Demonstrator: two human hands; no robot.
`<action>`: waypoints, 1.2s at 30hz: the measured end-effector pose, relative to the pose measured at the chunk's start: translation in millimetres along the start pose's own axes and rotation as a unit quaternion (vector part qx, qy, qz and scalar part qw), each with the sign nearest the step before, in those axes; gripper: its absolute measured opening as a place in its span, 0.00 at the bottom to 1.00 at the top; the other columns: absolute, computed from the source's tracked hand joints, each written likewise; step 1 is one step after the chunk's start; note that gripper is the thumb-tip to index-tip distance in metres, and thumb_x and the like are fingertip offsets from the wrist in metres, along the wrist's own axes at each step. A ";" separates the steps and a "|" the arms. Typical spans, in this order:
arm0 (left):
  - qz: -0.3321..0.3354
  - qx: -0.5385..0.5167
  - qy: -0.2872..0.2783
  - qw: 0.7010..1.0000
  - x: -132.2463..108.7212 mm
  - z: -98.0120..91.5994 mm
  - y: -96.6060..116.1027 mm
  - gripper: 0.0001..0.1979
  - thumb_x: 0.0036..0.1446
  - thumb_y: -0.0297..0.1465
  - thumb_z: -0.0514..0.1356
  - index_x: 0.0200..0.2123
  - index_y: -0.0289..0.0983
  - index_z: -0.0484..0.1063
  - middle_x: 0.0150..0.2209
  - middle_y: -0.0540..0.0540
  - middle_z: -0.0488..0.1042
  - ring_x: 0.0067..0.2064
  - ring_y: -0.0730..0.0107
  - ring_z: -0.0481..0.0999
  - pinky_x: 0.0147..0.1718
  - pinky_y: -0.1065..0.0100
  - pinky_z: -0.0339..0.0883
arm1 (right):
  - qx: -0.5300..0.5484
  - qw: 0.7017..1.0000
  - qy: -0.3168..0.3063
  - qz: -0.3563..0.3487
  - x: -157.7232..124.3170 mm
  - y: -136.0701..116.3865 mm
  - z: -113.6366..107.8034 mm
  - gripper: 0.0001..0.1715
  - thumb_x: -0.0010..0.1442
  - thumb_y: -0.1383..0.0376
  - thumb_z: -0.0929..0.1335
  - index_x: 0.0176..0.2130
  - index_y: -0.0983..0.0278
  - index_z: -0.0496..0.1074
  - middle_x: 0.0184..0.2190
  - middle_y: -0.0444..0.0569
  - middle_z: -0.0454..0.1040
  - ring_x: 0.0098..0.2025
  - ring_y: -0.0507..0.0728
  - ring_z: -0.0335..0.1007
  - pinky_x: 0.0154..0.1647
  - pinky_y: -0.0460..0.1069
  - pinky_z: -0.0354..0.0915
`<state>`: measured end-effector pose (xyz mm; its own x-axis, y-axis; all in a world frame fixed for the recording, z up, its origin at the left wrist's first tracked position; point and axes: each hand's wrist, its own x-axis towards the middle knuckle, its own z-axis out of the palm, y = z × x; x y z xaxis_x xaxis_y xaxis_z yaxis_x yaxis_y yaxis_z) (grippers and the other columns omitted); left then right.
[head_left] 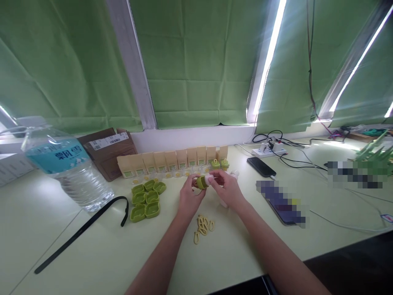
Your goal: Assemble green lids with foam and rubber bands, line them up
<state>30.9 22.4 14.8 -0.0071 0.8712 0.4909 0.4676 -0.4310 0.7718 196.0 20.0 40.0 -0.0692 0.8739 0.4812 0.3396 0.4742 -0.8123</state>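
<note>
My left hand (189,196) is closed round a small green plastic case (202,182) held above the table. My right hand (226,189) pinches a small white piece (208,178) against the right side of that case. Just below my hands lies a heap of several yellow loops (203,227). To the left sit several green case halves (146,198) in a cluster. Behind my hands stands a row of small kraft paper packets (172,162), with two finished green cases (220,164) at its right end.
A large water bottle (66,168) lies on its side at the left beside a brown parcel (107,151). A black strap (82,229) runs across the front left. A black phone (260,166), a power strip (269,150) with cables and a second phone (281,203) lie to the right.
</note>
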 end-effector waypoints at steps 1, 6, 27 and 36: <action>-0.001 0.002 0.001 1.000 0.2 0.3 0.2 0.20 0.50 0.30 0.63 0.48 0.42 0.66 0.36 0.51 0.77 0.38 0.69 0.76 0.37 0.68 0.65 | 0.000 1.000 0.009 -0.002 0.1 0.5 0.0 0.17 0.62 0.54 0.68 0.45 0.62 0.73 0.39 0.51 0.79 0.38 0.56 0.78 0.42 0.52 0.75; -0.002 0.007 0.003 1.000 0.1 0.8 1.1 0.20 0.49 0.31 0.64 0.47 0.41 0.66 0.35 0.51 0.76 0.36 0.70 0.75 0.36 0.69 0.65 | -0.002 1.000 0.015 -0.006 -0.4 1.8 0.5 0.16 0.61 0.54 0.68 0.44 0.62 0.73 0.39 0.51 0.80 0.39 0.57 0.78 0.44 0.53 0.75; 0.005 0.017 0.006 1.000 -0.3 2.5 -6.2 0.21 0.49 0.30 0.64 0.47 0.42 0.66 0.33 0.52 0.75 0.34 0.71 0.73 0.37 0.69 0.66 | 0.043 0.999 -0.017 0.023 -2.0 -1.0 1.3 0.15 0.58 0.56 0.71 0.41 0.63 0.74 0.37 0.51 0.80 0.40 0.58 0.79 0.46 0.55 0.76; 0.016 0.024 0.001 1.000 -1.4 2.1 -6.5 0.19 0.50 0.32 0.64 0.47 0.42 0.68 0.35 0.51 0.76 0.35 0.71 0.74 0.38 0.69 0.67 | 0.027 0.999 -0.037 0.022 -0.6 4.8 2.5 0.15 0.58 0.57 0.71 0.42 0.63 0.75 0.37 0.50 0.79 0.39 0.56 0.78 0.45 0.53 0.76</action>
<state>29.7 24.5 8.2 0.0065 0.8562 0.5166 0.5088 -0.4476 0.7354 195.2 22.0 34.9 -0.1248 0.8985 0.4209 0.2936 0.4386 -0.8494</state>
